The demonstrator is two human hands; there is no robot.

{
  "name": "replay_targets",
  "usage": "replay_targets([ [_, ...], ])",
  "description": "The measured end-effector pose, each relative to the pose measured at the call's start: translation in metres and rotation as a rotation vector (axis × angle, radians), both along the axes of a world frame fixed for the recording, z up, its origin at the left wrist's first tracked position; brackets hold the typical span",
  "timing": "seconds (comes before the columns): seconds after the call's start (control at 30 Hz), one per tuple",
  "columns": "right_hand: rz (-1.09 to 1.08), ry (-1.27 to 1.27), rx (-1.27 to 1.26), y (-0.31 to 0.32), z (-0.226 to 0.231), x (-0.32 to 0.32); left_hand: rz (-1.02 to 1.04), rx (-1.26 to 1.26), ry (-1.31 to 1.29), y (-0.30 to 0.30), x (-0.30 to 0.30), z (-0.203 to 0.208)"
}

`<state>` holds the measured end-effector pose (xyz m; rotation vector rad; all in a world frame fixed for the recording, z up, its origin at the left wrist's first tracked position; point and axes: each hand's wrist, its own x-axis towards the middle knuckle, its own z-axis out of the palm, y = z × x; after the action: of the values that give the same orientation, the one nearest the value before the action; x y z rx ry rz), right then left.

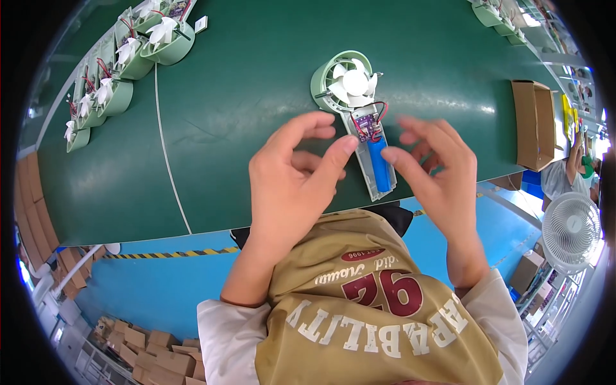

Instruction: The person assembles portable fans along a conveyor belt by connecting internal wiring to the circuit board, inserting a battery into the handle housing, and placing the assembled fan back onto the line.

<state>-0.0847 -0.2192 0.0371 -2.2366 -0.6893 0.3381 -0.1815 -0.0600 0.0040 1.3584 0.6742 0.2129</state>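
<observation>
An opened handheld fan lies on the green table in front of me, its round light-green head pointing away. White blades (355, 82) fill the head. In the narrow handle shell (368, 172) sit a small purple circuit board (366, 126) with red and black wires and a blue cylindrical battery (378, 165). My left hand (287, 173) is at the handle's left, fingers apart, its thumb tip beside the board. To the right, my right hand (441, 162) is open and slightly blurred, with its thumb next to the battery. Whether either thumb touches cannot be told.
Several similar opened fans (170, 42) stand in a row at the table's far left, and more fans (491, 14) are at the far right. A cardboard box (534, 125) stands at the right edge. Beyond it are a white fan (571, 223) and another person (564, 176).
</observation>
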Motion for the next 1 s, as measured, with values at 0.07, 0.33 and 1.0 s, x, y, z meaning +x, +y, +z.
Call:
replay_targets([
  [0.07,-0.060,0.000,0.004,0.007,-0.005,0.004,-0.020,0.018,-0.040,0.000,0.007,-0.003],
  [0.33,0.073,-0.071,0.096,0.011,-0.018,0.005,-0.018,-0.097,-0.013,-0.004,0.018,-0.006],
  [1.0,0.108,0.033,0.079,-0.004,-0.009,0.000,-0.037,-0.084,-0.016,-0.003,0.017,-0.008],
])
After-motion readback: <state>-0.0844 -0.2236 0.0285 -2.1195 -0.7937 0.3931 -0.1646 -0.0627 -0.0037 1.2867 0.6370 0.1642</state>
